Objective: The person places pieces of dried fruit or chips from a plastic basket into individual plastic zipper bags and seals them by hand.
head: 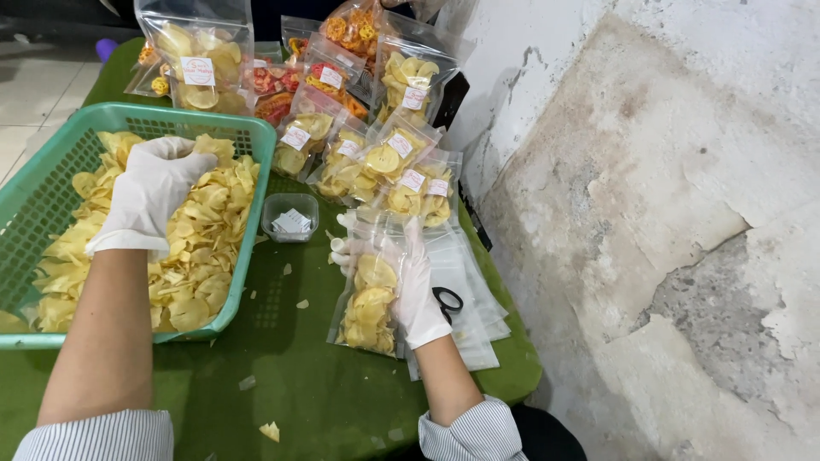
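Observation:
My left hand (152, 192), in a white glove, reaches into a green plastic basket (253, 137) and rests on the heap of yellow chips (198, 256) inside; its fingers curl into the chips at the far side. My right hand (408, 277), also gloved, holds a clear plastic bag (369, 303) partly filled with chips, its mouth held upright over the green table. Whether the left hand grips any chips is hidden by the glove's back.
Filled and labelled chip bags (376, 158) are piled at the back. A small clear tub (290, 218) stands beside the basket. Black-handled scissors (448, 300) lie on a stack of empty bags (468, 294). A peeling white wall (649, 213) borders the table's right edge.

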